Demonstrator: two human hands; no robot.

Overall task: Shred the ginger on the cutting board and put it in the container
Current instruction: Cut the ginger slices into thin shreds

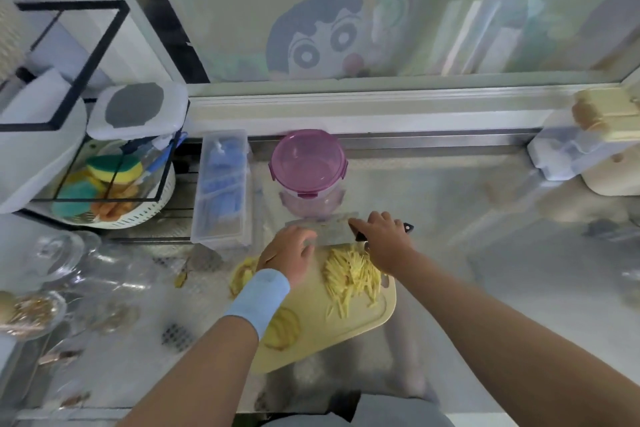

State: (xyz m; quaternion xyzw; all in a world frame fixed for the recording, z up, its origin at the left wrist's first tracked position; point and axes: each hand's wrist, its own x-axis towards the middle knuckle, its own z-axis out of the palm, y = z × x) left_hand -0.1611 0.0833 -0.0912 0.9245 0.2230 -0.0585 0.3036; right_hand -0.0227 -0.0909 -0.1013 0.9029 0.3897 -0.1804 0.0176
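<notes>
Two forearms reach up from the bottom edge, the left one wearing a pale blue wristband (pixel 258 298). Under them the cream cutting board (pixel 349 326) lies askew on the steel counter (pixel 485 253), its near corner close to the counter's front edge. Bare counter stretches to the board's right. To its left the surface is crowded with clear glassware (pixel 59 253).

The right hand (pixel 384 236) grips the black handle of a cleaver (pixel 329 232) at the board's far edge. The left hand (pixel 291 253) sits bent-fingered against the blade's flat side; whether it holds anything cannot be told.

A loose heap of ginger shreds (pixel 349 274) lies on the board just in front of the blade, and ginger slices (pixel 282 328) lie nearer, beside the left wrist.

Just behind the cleaver stands the round container (pixel 308 163) under a pink clip lid; its contents cannot be made out. Left of it, a clear lidded box (pixel 221 187) holds blue items, and a white basket (pixel 138 215) holds sponges.
</notes>
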